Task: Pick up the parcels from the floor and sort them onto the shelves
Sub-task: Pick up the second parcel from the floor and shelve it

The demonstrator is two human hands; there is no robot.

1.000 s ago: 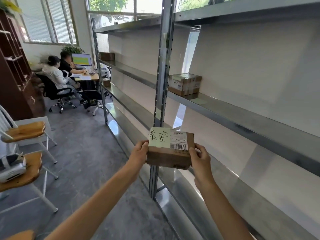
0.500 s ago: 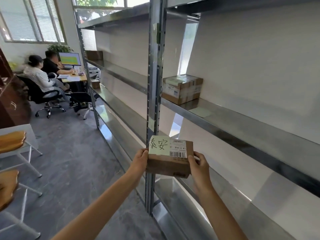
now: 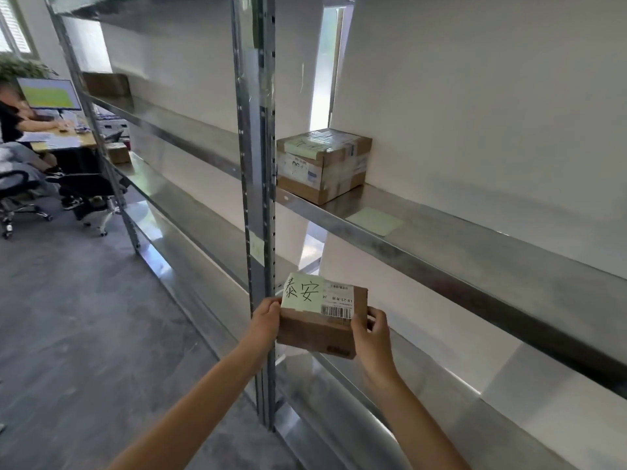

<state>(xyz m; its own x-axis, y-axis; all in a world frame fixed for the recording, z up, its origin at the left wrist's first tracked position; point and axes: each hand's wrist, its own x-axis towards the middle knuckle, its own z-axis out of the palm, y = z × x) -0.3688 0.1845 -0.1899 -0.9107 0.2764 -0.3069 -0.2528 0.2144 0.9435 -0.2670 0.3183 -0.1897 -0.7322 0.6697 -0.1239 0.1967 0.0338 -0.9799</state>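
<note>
I hold a small brown cardboard parcel [image 3: 319, 329] in front of the metal shelving, level with the gap below the middle shelf [image 3: 475, 262]. Its top carries a pale green handwritten note and a barcode label. My left hand [image 3: 266, 318] grips its left side and my right hand [image 3: 371, 329] grips its right side. A larger taped parcel [image 3: 322, 164] stands on the middle shelf beside the upright post [image 3: 254, 198]. A loose pale green note [image 3: 375, 220] lies flat on that shelf, just right of the larger parcel.
The shelving runs along the white wall to the right, with a lower shelf [image 3: 390, 401] under my hands. More boxes [image 3: 107, 84] sit on the far left bay. People sit at a desk with a monitor [image 3: 49, 95] and office chairs at far left. Grey floor [image 3: 84, 317] lies to the left.
The view has moved closer to the shelving and turned right, so the desk and chairs slid off to the left. Both hands still hold the small parcel the same way.
</note>
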